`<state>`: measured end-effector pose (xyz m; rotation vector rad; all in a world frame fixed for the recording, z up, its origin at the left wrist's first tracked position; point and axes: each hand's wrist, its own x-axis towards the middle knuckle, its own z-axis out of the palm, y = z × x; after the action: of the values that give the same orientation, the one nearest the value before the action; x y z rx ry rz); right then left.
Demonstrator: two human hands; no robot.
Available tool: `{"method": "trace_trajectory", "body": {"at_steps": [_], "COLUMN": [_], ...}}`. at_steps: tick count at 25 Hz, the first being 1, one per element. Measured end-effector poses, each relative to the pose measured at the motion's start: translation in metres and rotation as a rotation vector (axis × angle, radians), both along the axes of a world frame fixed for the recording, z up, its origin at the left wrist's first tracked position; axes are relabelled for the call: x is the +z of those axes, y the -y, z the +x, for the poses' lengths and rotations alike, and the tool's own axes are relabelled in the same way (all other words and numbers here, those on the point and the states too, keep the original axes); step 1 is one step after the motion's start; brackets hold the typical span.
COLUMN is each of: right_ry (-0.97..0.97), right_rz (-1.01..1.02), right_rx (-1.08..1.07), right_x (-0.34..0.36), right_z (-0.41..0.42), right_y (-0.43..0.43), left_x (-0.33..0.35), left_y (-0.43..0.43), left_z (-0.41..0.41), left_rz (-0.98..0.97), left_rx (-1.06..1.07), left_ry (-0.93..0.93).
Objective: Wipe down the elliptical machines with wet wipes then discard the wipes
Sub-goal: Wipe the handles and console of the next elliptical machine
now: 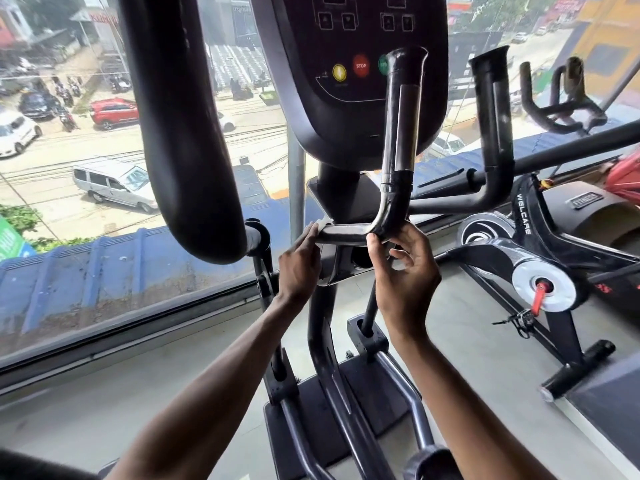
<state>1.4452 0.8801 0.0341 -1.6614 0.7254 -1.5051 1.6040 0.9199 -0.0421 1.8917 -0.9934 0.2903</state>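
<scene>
L hand [299, 268] at horizontal part of glossy black bent metal handlebar tube [346, 233], just below dark oval console [346, 116] w/ round red STOP button [360, 65]. Fingers fairly straight, press small white wet wipe [323, 224] onto tube near its inner end; thumb hidden. R hand [407, 271] at bend of tube: thumb on front of bend, fingers curled underneath, grips it. Black spin bike [540, 258] stands to right. Big glass window [69, 150] ahead, street w/ cars below.
</scene>
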Motion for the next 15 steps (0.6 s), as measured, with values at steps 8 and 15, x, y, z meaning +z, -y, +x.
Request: {"method": "trace_trajectory", "body": {"at_steps": [8,15], "right_ry": [-0.008,-0.022], "right_rz": [0.017,-0.003], "right_rx": [-0.012,-0.006], "right_x": [0.001,0.001], "right_z": [0.001,0.000], "right_y": [-0.001,0.003], "left_x": [0.000,0.007], "left_y": [0.020,0.036], "left_z": [0.048,0.070], "left_rz": [0.233,0.354], "left_rx": [-0.002,-0.070], "left_ry": [-0.039,-0.070]}}
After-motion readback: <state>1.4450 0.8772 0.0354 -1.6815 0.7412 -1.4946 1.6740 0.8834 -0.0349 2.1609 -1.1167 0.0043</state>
